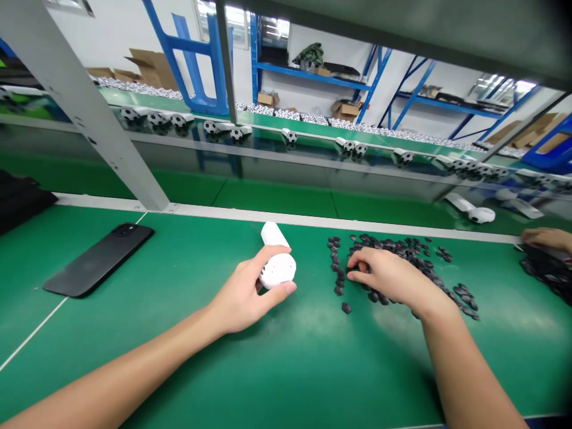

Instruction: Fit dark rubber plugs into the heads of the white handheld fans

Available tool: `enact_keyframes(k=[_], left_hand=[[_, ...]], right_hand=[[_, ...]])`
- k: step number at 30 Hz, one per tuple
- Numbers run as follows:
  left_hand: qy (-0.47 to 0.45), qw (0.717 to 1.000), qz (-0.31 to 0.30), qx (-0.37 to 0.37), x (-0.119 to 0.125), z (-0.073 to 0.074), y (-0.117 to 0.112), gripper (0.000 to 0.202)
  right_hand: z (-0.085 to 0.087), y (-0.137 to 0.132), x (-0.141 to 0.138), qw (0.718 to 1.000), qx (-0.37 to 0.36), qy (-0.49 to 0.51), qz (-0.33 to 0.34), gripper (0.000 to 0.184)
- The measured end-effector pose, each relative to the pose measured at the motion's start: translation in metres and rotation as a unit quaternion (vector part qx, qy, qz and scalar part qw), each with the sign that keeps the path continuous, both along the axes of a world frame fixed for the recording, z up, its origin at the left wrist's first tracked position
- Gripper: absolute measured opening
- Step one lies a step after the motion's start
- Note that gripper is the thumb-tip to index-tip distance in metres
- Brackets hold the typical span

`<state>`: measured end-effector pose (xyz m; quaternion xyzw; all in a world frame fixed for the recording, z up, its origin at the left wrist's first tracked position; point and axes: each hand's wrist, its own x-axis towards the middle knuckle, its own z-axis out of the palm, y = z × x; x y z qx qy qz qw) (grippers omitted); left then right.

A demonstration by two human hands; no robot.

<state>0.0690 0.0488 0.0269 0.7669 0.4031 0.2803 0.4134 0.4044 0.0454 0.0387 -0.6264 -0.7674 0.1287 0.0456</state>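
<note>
My left hand point(250, 292) grips a white plastic piece point(277, 271) with a round, ball-like end and a flat-sided handle reaching away from me. Thumb and fingers close around the round end, which shows small dark holes. To the right, my right hand point(379, 271) reaches into a spread of small black pentagonal pieces point(402, 247). Its thumb and index finger are bent close together at the pile's left side. Whether a piece sits between those fingertips is hard to make out. A single black pentagon point(346, 308) lies apart, nearer to me.
A black phone point(100, 259) lies on the green table point(179, 357) at left. Beyond the metal rail point(250, 214), a belt carries white pieces point(473, 208). Football-patterned pieces point(290, 136) line a farther ledge. Another person's hand point(547, 238) is at far right by a black bundle point(547, 271).
</note>
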Motion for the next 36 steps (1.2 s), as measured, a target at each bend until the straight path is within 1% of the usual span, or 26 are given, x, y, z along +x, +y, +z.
enact_keyframes(k=[3,5,7,9,10,12,15,18,20,22,24,29,30,33,36], left_hand=[[-0.068,0.997,0.027,-0.002,-0.004,-0.001,0.003,0.043],[-0.108,0.993,0.042,-0.009,-0.006,-0.002,0.004,0.041],[-0.133,0.99,0.052,-0.018,-0.006,-0.004,0.003,0.039],[-0.141,0.988,0.06,-0.028,-0.004,-0.007,0.001,0.041],[-0.141,0.988,0.062,-0.034,-0.002,-0.009,0.0,0.042],[-0.126,0.99,0.053,-0.043,0.001,-0.014,-0.003,0.045],[-0.079,0.996,0.03,-0.017,0.006,-0.02,-0.006,0.047],[-0.047,0.998,0.013,0.047,0.008,-0.023,-0.009,0.047],[-0.041,0.996,-0.008,0.074,0.008,-0.025,-0.011,0.049],[-0.038,0.995,-0.029,0.083,0.008,-0.025,-0.014,0.055],[-0.039,0.995,-0.035,0.085,0.009,-0.024,-0.016,0.062],[-0.059,0.996,-0.012,0.067,0.012,-0.021,-0.022,0.07],[-0.061,0.996,-0.005,0.063,0.013,-0.021,-0.022,0.068],[-0.065,0.995,0.017,0.068,0.014,-0.022,-0.023,0.053],[-0.07,0.994,0.023,0.081,0.014,-0.024,-0.022,0.047]], right_hand=[[0.002,0.0,-0.003,1.0,-0.011,0.002,-0.007,0.01],[0.006,0.0,-0.008,1.0,-0.013,0.009,-0.01,0.013],[0.009,0.001,-0.013,0.999,0.008,0.026,-0.017,0.019],[0.01,0.0,-0.022,0.996,0.03,0.078,-0.028,0.023],[0.01,0.0,-0.028,0.991,0.029,0.124,-0.031,0.023],[0.009,-0.004,-0.043,0.97,-0.011,0.24,-0.027,0.02],[0.007,-0.012,-0.07,0.916,-0.092,0.39,0.001,0.019],[0.004,-0.021,-0.092,0.873,-0.135,0.468,0.01,0.018],[0.001,-0.026,-0.102,0.859,-0.146,0.49,-0.004,0.019],[-0.001,-0.029,-0.108,0.862,-0.138,0.488,-0.019,0.021],[-0.003,-0.031,-0.113,0.875,-0.112,0.471,-0.025,0.023],[-0.002,-0.035,-0.121,0.905,-0.027,0.424,-0.029,0.025],[-0.002,-0.035,-0.122,0.907,-0.018,0.419,-0.027,0.026],[-0.001,-0.035,-0.125,0.909,-0.007,0.416,-0.024,0.026],[-0.001,-0.035,-0.126,0.909,-0.013,0.415,-0.03,0.023]])
